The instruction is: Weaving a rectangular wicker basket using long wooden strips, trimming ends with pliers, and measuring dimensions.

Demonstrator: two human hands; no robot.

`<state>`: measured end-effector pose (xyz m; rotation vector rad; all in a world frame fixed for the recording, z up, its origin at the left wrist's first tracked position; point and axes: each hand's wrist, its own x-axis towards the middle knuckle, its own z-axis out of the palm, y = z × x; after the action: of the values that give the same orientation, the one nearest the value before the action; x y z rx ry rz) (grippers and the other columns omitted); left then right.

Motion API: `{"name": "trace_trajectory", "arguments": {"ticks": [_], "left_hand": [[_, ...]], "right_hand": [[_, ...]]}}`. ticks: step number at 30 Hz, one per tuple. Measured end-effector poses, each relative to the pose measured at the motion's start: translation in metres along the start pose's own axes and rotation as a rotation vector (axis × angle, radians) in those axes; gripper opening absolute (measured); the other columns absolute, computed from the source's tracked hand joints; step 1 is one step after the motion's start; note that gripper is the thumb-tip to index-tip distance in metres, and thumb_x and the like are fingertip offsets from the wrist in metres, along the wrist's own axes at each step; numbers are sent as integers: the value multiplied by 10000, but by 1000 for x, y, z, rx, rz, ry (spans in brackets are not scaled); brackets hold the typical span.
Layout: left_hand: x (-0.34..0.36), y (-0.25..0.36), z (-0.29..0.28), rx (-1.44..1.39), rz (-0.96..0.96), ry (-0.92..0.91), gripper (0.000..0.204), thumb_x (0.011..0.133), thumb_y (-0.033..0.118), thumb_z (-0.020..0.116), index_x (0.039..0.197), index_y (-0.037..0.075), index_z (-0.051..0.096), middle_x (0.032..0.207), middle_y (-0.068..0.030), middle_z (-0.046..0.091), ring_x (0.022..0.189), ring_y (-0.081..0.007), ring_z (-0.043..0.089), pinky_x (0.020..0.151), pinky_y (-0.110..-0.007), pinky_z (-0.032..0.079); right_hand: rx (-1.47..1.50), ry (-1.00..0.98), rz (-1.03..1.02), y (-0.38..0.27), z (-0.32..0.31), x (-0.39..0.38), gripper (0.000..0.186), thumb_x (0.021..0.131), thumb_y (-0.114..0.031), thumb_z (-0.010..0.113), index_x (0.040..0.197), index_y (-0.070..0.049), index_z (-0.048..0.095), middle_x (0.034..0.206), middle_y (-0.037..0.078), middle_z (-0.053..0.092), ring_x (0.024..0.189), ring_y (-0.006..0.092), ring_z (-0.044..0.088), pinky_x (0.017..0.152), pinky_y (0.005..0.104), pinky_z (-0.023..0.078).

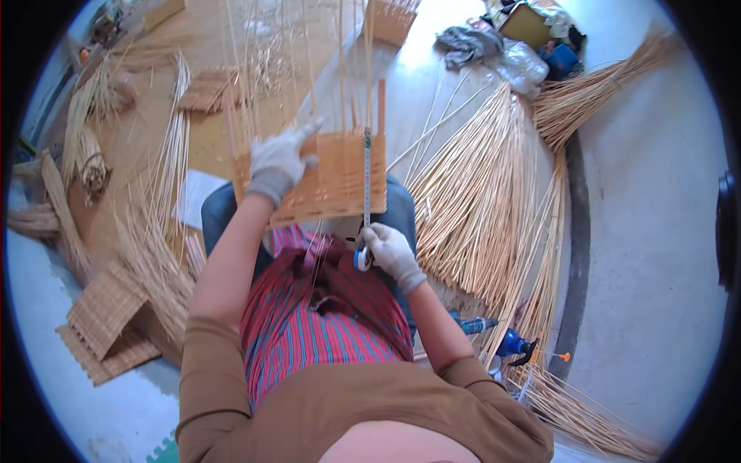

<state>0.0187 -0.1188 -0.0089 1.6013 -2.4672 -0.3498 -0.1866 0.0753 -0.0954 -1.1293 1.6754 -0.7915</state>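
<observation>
A woven cane panel (332,181) rests upright on my knees, with long loose strips rising from its top edge. My left hand (278,163), in a white glove, lies on the left part of its face. The fingers there are spread, the index finger reaching toward the woven top edge. Lower right, my gloved right hand (392,253) is closed around a tape measure (362,259) with a white and blue case. Its pulled-out blade (367,181) runs up along the panel's right side, the end lying near the top of the weave.
Right of my knees lies a large fan of cane strips (478,193). A blue spray bottle (512,343) stands by my right elbow. Woven squares (108,312) and loose fibres (150,239) are on the left. Grey cloth (467,45) and plastic bags (521,65) lie far right.
</observation>
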Motion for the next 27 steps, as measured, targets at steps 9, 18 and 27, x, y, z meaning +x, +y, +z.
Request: {"name": "trace_trajectory", "arguments": {"ticks": [9, 18, 27], "left_hand": [[-27, 8, 2, 66, 53, 145, 746, 834, 412, 742, 1508, 400, 424, 1179, -74, 672, 1076, -326, 643, 1031, -541, 397], [-22, 9, 3, 82, 55, 123, 746, 840, 402, 740, 1512, 397, 418, 1184, -81, 670, 1119, -316, 632, 1045, -564, 384], [-22, 7, 1, 49, 64, 97, 755, 833, 399, 744, 1512, 412, 415, 1347, -77, 623, 1111, -310, 631, 1069, -587, 359]], "right_hand": [[180, 81, -41, -43, -52, 25, 314, 1051, -289, 562, 894, -55, 702, 744, -5, 646, 687, 77, 587, 668, 247, 492], [0, 183, -53, -36, -47, 42, 372, 1027, -342, 565, 887, -37, 726, 757, 42, 683, 700, 124, 610, 697, 310, 504], [-190, 279, -64, -16, -40, 61, 421, 988, -427, 554, 994, -47, 736, 890, 208, 720, 866, 371, 704, 776, 445, 533]]}}
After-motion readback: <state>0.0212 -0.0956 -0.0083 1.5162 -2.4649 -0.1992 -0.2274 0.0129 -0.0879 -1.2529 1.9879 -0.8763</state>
